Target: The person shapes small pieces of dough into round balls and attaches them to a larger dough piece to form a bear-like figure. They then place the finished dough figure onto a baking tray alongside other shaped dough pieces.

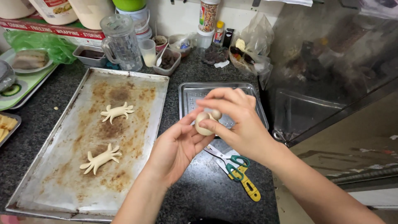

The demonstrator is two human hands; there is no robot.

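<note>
Dough ball (203, 123) cradled on left hand (176, 147) fingertips, above small tray (188, 97); smaller dough ball (216, 114) pinched against its top by right hand (240, 120). Joining step, seemingly. Next: firm press at seam, without squashing. Finished dough shapes (117, 112) left of both hands, scissors (232, 159) below.

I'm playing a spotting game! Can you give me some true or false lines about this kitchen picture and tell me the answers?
1. Two crab-shaped dough pieces lie on the big baking tray. True.
2. Both hands hold a dough ball. True: left hand and right hand grip it.
3. The scissors have red handles. False: green.
4. The small tray is full of cookies. False: none show in it.
5. A clear jug stands behind the big tray. True.
</note>
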